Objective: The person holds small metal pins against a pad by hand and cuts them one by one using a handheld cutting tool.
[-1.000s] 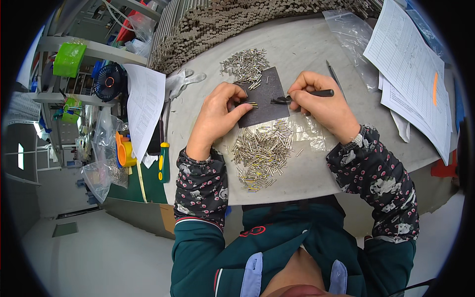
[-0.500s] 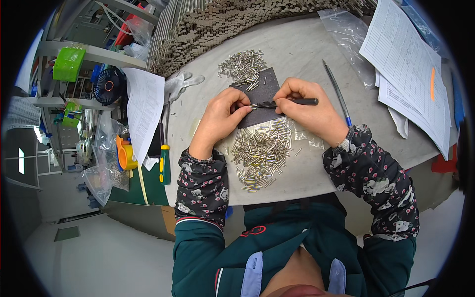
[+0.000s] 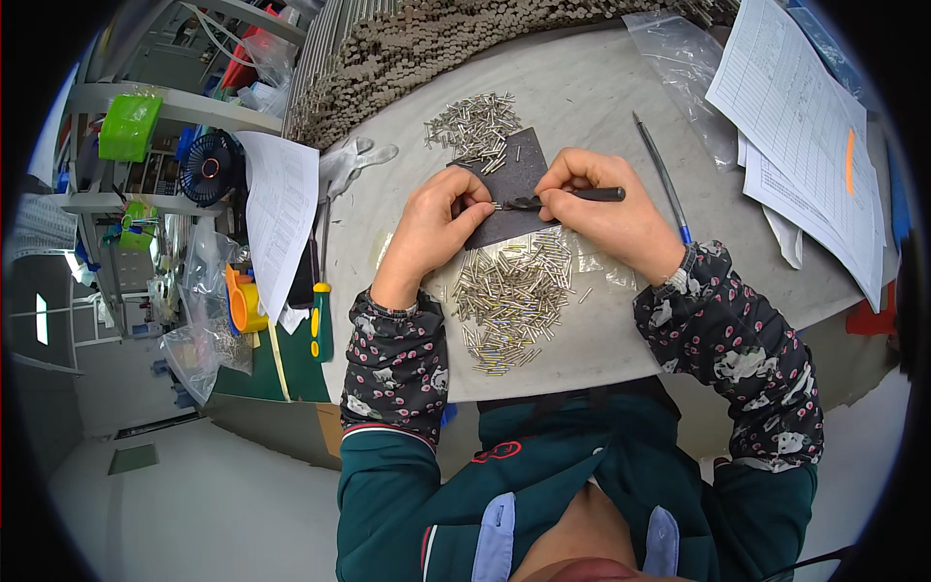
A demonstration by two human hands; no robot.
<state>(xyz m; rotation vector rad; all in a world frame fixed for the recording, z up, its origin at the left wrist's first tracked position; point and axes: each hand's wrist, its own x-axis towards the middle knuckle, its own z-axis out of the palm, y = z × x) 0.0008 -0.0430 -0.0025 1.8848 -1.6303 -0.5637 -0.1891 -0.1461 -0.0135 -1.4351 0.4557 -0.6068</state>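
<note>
My left hand [image 3: 434, 225] pinches a small metal pin [image 3: 498, 205] between thumb and forefinger, over a dark flat pad [image 3: 497, 231]. From the right, my right hand [image 3: 611, 215] grips a slim tool with a black handle [image 3: 603, 194]. Its dark front end meets or nearly meets the pin; its exact kind I cannot make out. A large heap of small metal pins [image 3: 514, 296] lies on the near side of the pad, partly on clear plastic. Beyond the pad's far left corner is a smaller heap of similar pins [image 3: 470, 126].
Stacked metal rods [image 3: 388, 82] line the table's far edge. A pen [image 3: 662, 175], a clear bag [image 3: 684, 87] and paper sheets [image 3: 776, 107] lie to the right. On the left are a glove [image 3: 354, 165], a paper sheet [image 3: 279, 209], a green-yellow screwdriver [image 3: 321, 320] and a small fan [image 3: 210, 168].
The whole view has shifted very slightly. Both hands keep their grips and stay in nearly the same place over the pad.
</note>
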